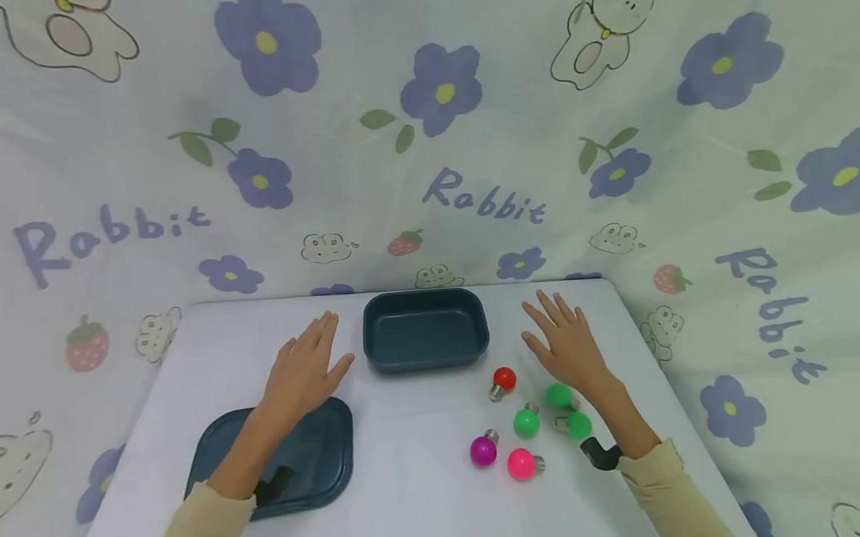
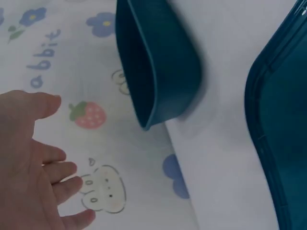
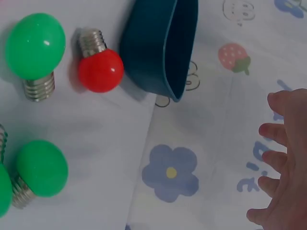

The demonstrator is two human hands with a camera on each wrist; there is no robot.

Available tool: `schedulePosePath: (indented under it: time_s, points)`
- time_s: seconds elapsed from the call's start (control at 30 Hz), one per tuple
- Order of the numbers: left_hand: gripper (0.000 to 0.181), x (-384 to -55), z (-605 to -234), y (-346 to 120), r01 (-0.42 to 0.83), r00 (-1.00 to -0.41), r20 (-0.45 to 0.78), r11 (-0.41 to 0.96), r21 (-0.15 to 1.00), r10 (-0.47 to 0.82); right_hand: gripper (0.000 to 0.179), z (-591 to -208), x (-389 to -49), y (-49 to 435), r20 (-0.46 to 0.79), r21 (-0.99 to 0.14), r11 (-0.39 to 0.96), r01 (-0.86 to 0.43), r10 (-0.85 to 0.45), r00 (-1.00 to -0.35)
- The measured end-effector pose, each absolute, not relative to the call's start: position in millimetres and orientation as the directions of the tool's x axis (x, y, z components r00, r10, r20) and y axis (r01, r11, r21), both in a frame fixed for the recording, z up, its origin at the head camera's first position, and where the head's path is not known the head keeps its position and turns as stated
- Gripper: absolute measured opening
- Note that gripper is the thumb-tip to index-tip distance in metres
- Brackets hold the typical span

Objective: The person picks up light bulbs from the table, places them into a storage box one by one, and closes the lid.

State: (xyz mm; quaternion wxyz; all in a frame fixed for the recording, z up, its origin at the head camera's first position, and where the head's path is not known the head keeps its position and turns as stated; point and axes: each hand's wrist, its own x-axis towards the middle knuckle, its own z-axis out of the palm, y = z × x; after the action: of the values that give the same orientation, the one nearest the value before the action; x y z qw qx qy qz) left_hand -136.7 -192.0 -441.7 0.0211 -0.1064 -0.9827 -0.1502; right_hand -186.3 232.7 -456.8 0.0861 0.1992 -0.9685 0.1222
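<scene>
My left hand (image 1: 303, 372) hovers with straight fingers over the far edge of a dark teal lid (image 1: 312, 458), holding nothing. On the other side, my right hand (image 1: 569, 346) is spread in the air, nothing in it. Between them at the back stands a dark teal rectangular box (image 1: 427, 363), its inside bare in the head view. Small light bulbs with metal screw bases lie below the right hand: a red bulb (image 1: 504, 378), a purple bulb (image 1: 484, 451), a pink bulb (image 1: 521, 464) and green bulbs, among them one green bulb (image 1: 526, 424) nearer the middle.
A white table (image 1: 411, 494) carries everything. Behind and beside it hangs a pale curtain (image 1: 353, 168) printed with flowers, rabbits and strawberries. The box stands close to the table's back edge. Dark wrist straps (image 1: 601, 455) show at the sleeves.
</scene>
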Motion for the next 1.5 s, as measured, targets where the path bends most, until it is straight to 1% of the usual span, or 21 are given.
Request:
schedulePosePath:
  time_s: [0.33,0.63,0.87,1.03,1.17,1.5]
  points:
    - [0.070,-141,-468,-171,0.259,-0.966,0.109,0.906,0.334,0.236,0.056,-468,-185,225,0.207,-0.256,0.873,-0.416,-0.371,-0.905]
    - [0.070,-152,-493,-155,0.244,-0.970,0.076,0.893,0.378,0.232,0.050,-482,-179,219,0.166,-0.284,0.866,-0.412,-0.378,-0.911]
    - [0.070,-161,-507,-151,0.234,-0.972,0.083,0.892,0.387,0.218,0.048,-490,-176,216,0.137,-0.373,0.841,-0.393,-0.369,-0.919]
    - [0.069,-167,-516,-152,0.231,-0.973,0.077,0.902,0.365,0.218,0.048,-493,-173,214,0.105,-0.443,0.819,-0.365,-0.357,-0.928]
    - [0.068,-174,-523,-155,0.224,-0.975,0.078,0.910,0.348,0.210,0.048,-497,-173,213,0.071,-0.476,0.809,-0.345,-0.356,-0.932]
    - [0.069,-193,-534,-157,0.180,-0.983,0.037,0.929,0.323,0.178,0.045,-505,-171,217,0.028,-0.553,0.777,-0.299,-0.342,-0.939]
